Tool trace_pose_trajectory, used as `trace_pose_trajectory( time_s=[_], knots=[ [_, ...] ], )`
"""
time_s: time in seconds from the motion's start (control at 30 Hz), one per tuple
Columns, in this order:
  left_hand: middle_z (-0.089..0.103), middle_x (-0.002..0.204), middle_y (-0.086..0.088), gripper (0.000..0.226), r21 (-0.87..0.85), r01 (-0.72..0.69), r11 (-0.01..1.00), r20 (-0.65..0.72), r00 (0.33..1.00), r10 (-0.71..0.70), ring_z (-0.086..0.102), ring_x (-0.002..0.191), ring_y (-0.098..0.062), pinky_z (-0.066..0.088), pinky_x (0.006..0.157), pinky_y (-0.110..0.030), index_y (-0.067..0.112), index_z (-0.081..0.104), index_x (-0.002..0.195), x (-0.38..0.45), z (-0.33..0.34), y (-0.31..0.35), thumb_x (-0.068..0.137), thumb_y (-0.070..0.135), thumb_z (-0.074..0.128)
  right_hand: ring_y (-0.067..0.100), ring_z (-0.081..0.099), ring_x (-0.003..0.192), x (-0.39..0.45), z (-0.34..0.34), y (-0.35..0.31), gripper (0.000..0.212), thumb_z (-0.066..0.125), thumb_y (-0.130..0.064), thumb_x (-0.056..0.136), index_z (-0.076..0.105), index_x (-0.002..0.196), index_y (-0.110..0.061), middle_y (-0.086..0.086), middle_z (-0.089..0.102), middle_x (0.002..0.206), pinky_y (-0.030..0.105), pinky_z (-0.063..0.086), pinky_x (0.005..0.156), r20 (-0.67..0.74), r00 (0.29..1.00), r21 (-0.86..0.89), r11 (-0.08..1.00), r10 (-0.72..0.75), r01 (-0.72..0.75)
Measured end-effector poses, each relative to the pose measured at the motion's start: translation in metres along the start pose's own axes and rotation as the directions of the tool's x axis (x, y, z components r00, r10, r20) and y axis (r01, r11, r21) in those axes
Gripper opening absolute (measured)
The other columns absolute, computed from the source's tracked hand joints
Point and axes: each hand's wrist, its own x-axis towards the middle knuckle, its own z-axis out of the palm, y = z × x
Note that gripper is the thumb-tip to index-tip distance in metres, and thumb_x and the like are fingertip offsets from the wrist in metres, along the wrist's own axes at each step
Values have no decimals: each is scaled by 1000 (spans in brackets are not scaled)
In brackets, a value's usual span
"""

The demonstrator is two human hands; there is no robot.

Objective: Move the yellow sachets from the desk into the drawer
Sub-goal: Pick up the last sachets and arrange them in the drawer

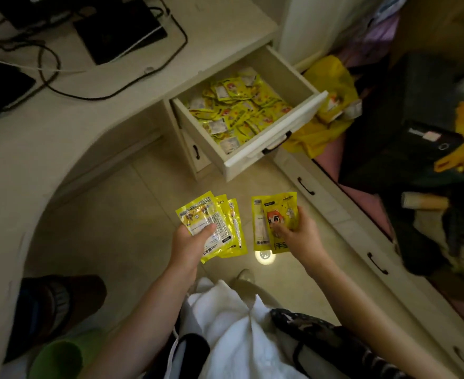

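Below me is pale tiled floor, bare between my hands and the open drawer at upper centre, heaped with yellow sachets. My left hand grips a fanned bunch of sachets; my right hand pinches two sachets. Cables clutter the desk at upper left.

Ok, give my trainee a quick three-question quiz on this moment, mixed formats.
1. True or false: the drawer is pulled open.
2. Multiple choice: the left hand holds A) a fan of yellow sachets, B) a cable, C) nothing.
3. Fill in: the sachet with the cartoon face is in the ____ hand.

Key: 1 true, and it already holds many yellow sachets. 2 A, the left hand's sachets are fanned out above the floor. 3 right.
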Motion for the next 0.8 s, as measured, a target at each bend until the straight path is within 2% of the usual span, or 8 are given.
trace_pose_trajectory(
  time_s=[0.07,0.17,0.3,0.37,0.47,0.67,0.73,0.8],
  knots=[
    [72,88,-2,15,25,-8,1000,13,1000,8,68,79,-17,53,65,-29,18,65,90,3,20,6,80,10,73,13,63,80,10,-16,0,29,68,-11,84,51,105,-21,-1,64,96,24,50,63,-18,1000,25,1000,10,-10],
    [71,87,-1,16,66,-18,998,16,1000,17,68,78,-17,54,70,-31,18,64,88,14,47,19,80,9,74,14,63,82,30,-35,-3,34,69,-12,84,52,113,-18,-1,64,98,20,48,61,-27,999,43,998,45,-44],
    [68,82,2,17,77,-2,997,-9,1000,3,65,72,-13,50,62,-27,20,59,83,39,72,40,81,10,73,19,65,88,64,-49,-16,35,70,-11,83,54,113,-15,4,67,102,35,54,76,-47,997,60,996,68,-65],
    [69,87,-2,18,73,29,997,-16,999,-28,67,77,-17,55,69,-33,20,59,85,59,83,52,80,12,74,18,65,87,85,-54,-29,36,70,-12,83,54,115,-16,2,66,101,36,55,76,-46,997,62,996,67,-64],
    [70,96,-7,20,69,70,995,-36,997,-68,67,88,-24,55,84,-43,19,59,89,95,99,78,78,16,76,12,63,79,122,-59,-56,31,69,-11,84,54,111,-16,1,66,98,25,51,63,-32,998,66,996,54,-52],
    [71,101,-11,21,49,94,994,-32,995,-92,69,91,-26,55,87,-46,14,64,95,162,129,139,78,13,76,19,67,88,199,-63,-117,30,71,-19,82,56,108,-21,1,69,100,44,57,79,-24,1000,-5,1000,-2,2],
    [70,104,-9,27,29,90,996,-38,995,-88,67,93,-23,53,90,-44,11,62,101,180,140,154,78,13,76,18,67,88,223,-64,-134,30,71,-20,82,55,108,-21,0,68,101,44,57,78,-18,1000,-31,999,-24,23],
    [64,102,-2,30,3,109,994,-53,993,-108,59,94,-18,47,90,-34,12,54,103,195,151,167,81,15,74,17,66,87,247,-67,-151,28,70,-20,84,53,106,-24,-1,67,101,39,57,76,-7,999,-63,997,-46,46]
  ],
)
